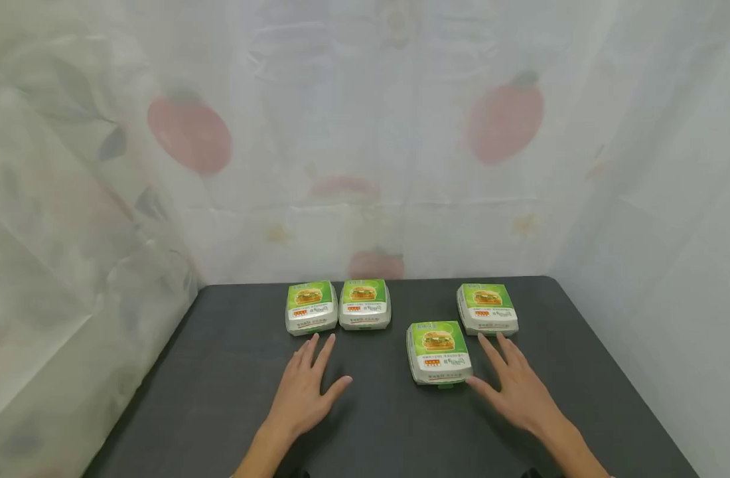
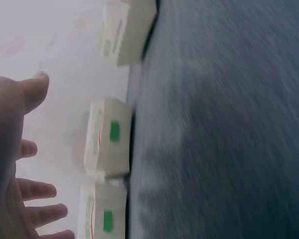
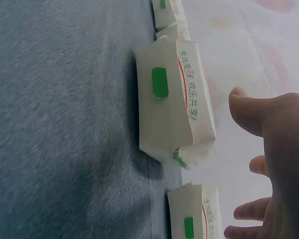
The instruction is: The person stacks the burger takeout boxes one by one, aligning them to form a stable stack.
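Observation:
Burger boxes of white card with green, burger-printed lids sit on a dark table. My left hand (image 1: 302, 392) hovers with fingers spread, just in front of the left box (image 1: 311, 307) and its close neighbour (image 1: 365, 304). Fingers apart and holding nothing, my right hand (image 1: 517, 388) is beside the front box (image 1: 439, 353); its thumb tip overlaps that box's corner in the head view. Its fingertips point at the back right box (image 1: 488, 309). Green tabs show on the box fronts, as on the large box (image 3: 152, 107) in the right wrist view.
The dark table top (image 1: 233, 385) ends at a back edge close behind the rear boxes. Pale printed sheeting (image 1: 353, 133) hangs behind the table, with more along the left side (image 1: 72, 265) and right side (image 1: 663, 265).

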`<act>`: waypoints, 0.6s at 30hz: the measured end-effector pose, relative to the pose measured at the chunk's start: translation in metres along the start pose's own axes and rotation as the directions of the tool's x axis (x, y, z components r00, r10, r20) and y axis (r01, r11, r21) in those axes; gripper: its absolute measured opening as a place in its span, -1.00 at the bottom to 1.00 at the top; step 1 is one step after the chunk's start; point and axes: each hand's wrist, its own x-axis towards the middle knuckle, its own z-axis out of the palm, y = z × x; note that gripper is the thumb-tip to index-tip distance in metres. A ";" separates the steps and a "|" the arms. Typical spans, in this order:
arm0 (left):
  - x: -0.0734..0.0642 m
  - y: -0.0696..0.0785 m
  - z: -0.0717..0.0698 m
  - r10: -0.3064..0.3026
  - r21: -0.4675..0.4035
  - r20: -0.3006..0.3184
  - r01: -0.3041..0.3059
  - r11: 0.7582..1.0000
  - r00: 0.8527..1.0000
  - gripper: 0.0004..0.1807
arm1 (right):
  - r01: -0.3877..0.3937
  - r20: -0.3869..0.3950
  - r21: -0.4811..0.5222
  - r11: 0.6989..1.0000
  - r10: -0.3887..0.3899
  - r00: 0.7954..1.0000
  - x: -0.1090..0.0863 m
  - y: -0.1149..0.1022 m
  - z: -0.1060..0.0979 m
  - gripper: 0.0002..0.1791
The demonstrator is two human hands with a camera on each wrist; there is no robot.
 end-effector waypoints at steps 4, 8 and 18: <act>0.009 0.013 0.002 -0.021 -0.130 0.011 0.022 0.991 1.000 -0.14 | -0.035 0.041 0.081 0.996 0.032 0.999 0.007 -0.005 -0.002 -0.07; 0.018 0.025 0.003 -0.049 -0.237 0.037 0.056 0.970 0.998 -0.16 | -0.049 0.060 0.156 0.987 0.040 0.997 0.014 -0.006 0.001 -0.08; 0.036 0.044 0.020 -0.038 -0.542 0.101 0.087 0.836 0.994 -0.27 | -0.083 0.115 0.370 0.925 0.043 0.992 0.032 -0.001 0.006 -0.12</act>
